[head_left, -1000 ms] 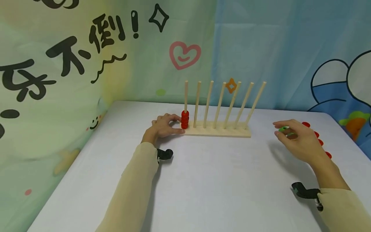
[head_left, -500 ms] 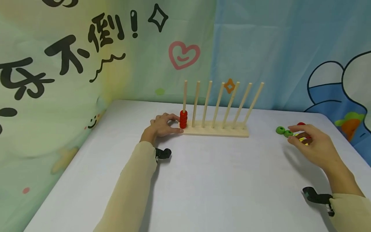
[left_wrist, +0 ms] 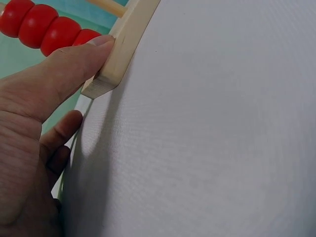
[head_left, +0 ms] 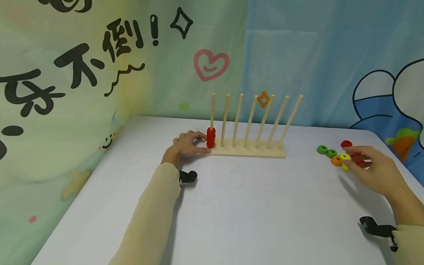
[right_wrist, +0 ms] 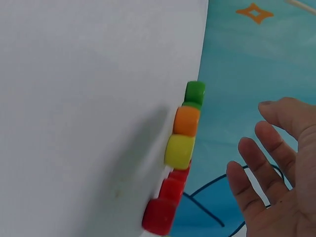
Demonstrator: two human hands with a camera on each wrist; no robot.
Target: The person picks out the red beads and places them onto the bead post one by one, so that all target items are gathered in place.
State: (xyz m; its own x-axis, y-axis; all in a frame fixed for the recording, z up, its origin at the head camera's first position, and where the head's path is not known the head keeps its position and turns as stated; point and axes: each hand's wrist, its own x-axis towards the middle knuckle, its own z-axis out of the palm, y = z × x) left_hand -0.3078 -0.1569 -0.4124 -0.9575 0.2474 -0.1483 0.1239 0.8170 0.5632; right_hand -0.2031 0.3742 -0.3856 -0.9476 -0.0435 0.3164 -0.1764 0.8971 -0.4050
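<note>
A wooden peg stand (head_left: 248, 150) with several upright pegs stands toward the back of the table. Red beads (head_left: 211, 138) are stacked on its leftmost peg. My left hand (head_left: 188, 143) grips the stand's left end, thumb along the front of the base (left_wrist: 114, 64) beside the red beads (left_wrist: 37, 25). My right hand (head_left: 375, 167) is held over the loose beads at the right with nothing between its fingers. Those beads lie in a cluster: green (head_left: 322, 149), orange (head_left: 336, 161), yellow (head_left: 344, 156) and red (head_left: 346, 143). Part of the cluster is hidden behind the right hand.
A white table (head_left: 258, 206) spreads out in front of the stand. Behind it hangs a printed cloth backdrop (head_left: 281, 55) with a heart and cartoon shapes. Each wrist wears a black camera mount, the left one (head_left: 188, 176) near the table.
My right hand has moved right across the loose beads, bringing the green, orange and yellow ones into sight. My left hand stays on the stand's end.
</note>
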